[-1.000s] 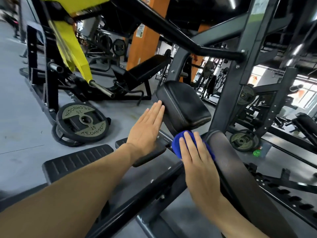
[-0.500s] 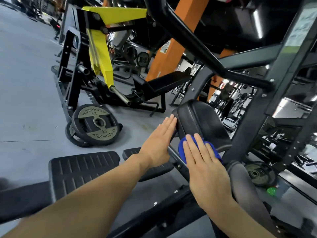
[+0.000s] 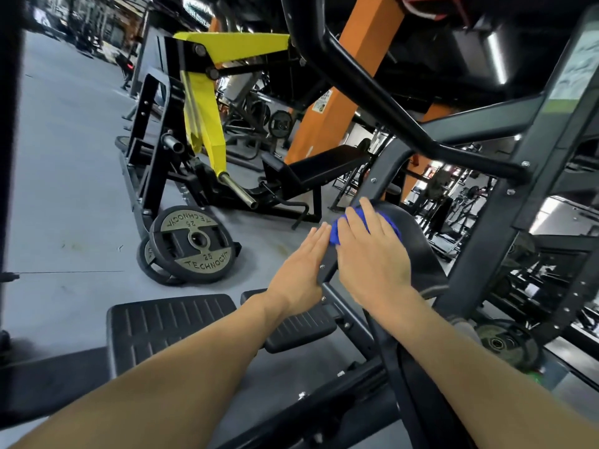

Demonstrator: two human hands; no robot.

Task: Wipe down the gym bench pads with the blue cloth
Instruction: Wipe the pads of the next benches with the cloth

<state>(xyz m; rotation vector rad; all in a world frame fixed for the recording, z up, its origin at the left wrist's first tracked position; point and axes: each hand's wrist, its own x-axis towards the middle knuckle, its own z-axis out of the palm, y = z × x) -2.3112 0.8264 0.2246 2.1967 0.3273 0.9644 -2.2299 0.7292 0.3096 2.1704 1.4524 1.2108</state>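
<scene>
Both hands on pad (image 3: 418, 251) edge (cloth (image 3: 385, 222) under right), floor (image 3: 64, 189) leftward open

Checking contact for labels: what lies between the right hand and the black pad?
Head view: the blue cloth lies between the right hand and the black pad, pressed flat under straight fingers.
</scene>
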